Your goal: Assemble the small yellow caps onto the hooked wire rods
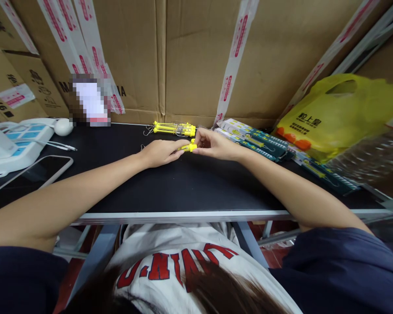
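Cardboard boxes are filling the upper frame.
White power strip is sitting at left, phone lying just below it; pixelated object is showing upper left; yellow bag is resting upper right.

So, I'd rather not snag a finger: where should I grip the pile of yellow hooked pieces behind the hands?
Probably by the chunky yellow right end, from above. The pile lies along the table, its thin metal hooks sticking out to the left, so that end looks likeliest to snag. The left hand and right hand crowd the front.
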The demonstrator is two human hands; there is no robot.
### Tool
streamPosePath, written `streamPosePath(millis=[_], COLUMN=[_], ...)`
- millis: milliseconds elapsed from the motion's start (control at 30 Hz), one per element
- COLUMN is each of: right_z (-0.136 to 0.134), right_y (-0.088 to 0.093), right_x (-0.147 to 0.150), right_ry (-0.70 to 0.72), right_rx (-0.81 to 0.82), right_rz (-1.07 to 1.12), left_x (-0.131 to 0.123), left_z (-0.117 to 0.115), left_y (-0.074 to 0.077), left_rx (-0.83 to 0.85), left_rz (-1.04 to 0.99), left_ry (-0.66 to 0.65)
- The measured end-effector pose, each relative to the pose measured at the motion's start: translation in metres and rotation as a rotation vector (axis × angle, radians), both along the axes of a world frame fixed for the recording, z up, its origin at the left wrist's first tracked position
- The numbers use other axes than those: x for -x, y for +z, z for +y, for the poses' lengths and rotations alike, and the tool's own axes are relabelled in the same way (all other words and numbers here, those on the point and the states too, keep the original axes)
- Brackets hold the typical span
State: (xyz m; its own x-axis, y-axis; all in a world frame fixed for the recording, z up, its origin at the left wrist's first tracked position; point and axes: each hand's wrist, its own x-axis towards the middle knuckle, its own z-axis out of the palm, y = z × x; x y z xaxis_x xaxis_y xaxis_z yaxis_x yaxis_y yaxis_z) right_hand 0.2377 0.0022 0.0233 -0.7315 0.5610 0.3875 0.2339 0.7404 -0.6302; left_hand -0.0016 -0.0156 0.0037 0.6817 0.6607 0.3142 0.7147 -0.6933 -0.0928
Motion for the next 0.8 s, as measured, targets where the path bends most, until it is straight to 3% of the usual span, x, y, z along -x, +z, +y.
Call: streamPosePath(millis=[167,433,633,800], right_z=[-0.0006,-0.0001,0.0024,0.0003], right_y=[0.0046,0.0009,0.0023,0.001], right_x=[-0.0027,-0.004,-0.0044,-0.0013], right_ry=[0.036,-0.024,-0.009,0.028], right_rx=[0.049,0.078,0.126,0.042], right_rz=[0.009,-0.18,-0.142,-0.022], left_x=[-0.0019,-0.0013,-0.0008,-0.0006], left_z=[-0.0013,-0.0012,-0.0004,-0.0006], left_y=[-0.0013,-0.002,-0.0025,-0.0012], left_rx=[0.0,-0.013,0.001,-0.007], left_rz=[-0.011,0.004,0.018,0.001], left_ry=[-0.011,-0.011,-0.006,0.003])
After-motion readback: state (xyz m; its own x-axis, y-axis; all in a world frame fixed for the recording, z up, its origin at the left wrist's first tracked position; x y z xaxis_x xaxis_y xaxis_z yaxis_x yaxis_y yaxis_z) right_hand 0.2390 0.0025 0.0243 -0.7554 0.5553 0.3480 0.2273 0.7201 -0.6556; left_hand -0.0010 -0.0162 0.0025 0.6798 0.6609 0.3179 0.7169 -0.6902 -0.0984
